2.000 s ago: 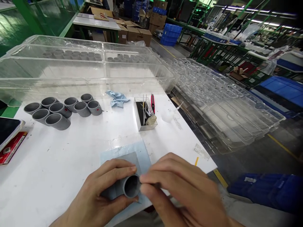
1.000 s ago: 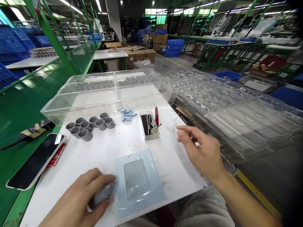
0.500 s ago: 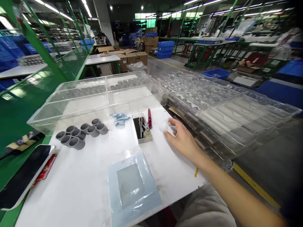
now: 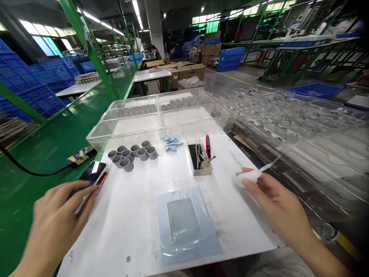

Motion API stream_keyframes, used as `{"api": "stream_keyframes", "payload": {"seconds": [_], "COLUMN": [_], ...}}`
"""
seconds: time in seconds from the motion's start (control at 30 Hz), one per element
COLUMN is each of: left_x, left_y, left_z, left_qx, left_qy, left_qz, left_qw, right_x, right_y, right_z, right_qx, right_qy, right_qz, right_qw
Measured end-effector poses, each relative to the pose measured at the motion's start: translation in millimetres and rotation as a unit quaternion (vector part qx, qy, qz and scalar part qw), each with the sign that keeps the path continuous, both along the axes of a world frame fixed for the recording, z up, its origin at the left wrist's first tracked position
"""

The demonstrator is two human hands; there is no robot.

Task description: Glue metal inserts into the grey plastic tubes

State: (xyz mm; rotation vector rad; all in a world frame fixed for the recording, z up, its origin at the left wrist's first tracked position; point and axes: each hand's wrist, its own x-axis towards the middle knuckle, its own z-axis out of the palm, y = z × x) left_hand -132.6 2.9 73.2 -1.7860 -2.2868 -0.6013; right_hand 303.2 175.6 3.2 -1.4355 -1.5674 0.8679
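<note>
My left hand (image 4: 62,211) is over the near part of a dark phone (image 4: 93,172), fingers stretched forward. It is somewhat blurred and hides much of the phone; whether it touches it I cannot tell. A red packet (image 4: 101,182) lies along the phone's right edge, by the fingertips. At the table's right side, my right hand (image 4: 276,200) is closed around a small white squeeze bottle (image 4: 250,176), whose long thin nozzle points up and right. Between the hands lies a light-blue sheet with a grey square pad (image 4: 184,219), under clear film.
Several grey cups (image 4: 126,164) stand at the left, near a crumpled blue cloth (image 4: 171,143). A small tray (image 4: 203,172) holds thin tools beside a red cutter (image 4: 208,146). Clear plastic trays (image 4: 123,129) line the back; more trays (image 4: 276,115) are stacked at the right.
My left hand has come into view over the phone. My right hand has closed on the white bottle and lifted it, nozzle now showing. The camera view has turned left.
</note>
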Motion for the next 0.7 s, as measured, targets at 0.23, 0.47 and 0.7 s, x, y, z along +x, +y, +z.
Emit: {"api": "stream_keyframes", "payload": {"seconds": [0.23, 0.47, 0.7], "left_x": [2, 57, 125], "left_y": [87, 39, 26], "left_z": [-27.8, -34.5, -50.6], "left_qx": [-0.025, -0.073, -0.106], "left_qy": [-0.021, -0.295, -0.637], "left_qz": [-0.020, -0.053, -0.044], "left_qw": [0.999, 0.951, 0.762], "right_x": [19, 20, -25], "right_y": [-28, -54, -79], "right_z": [-1.8, -5.7, 5.1], "right_qx": [0.006, -0.006, -0.032], "right_qy": [0.001, 0.004, 0.116], "right_qz": [-0.018, -0.029, -0.053], "right_qw": [1.000, 1.000, 0.991]}}
